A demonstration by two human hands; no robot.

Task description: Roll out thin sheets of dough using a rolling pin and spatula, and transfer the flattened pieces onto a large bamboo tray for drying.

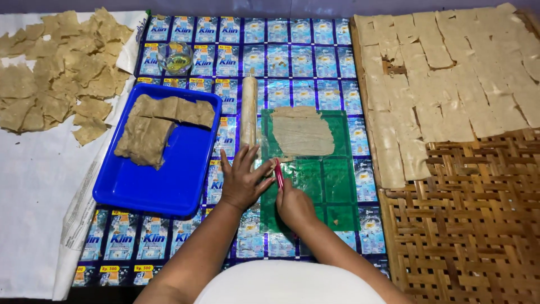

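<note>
My right hand [294,205] grips a small red-handled knife [279,173], its tip at the lower left edge of a thin flattened sheet of brownish dough [302,133]. The dough lies on a green plastic sheet [332,186]. My left hand [243,179] rests fingers spread on the mat beside the green sheet's left edge, fingertips next to a small dough scrap near the knife. A wooden rolling pin [248,110] lies upright just beyond my left hand.
A blue tray [174,186] holds slabs of dough [147,138] at left. Dried pieces [62,67] lie on white paper far left. A woven bamboo rack [467,225] at right carries several cut dough sheets [450,73]. A small glass bowl [175,57] stands at the back.
</note>
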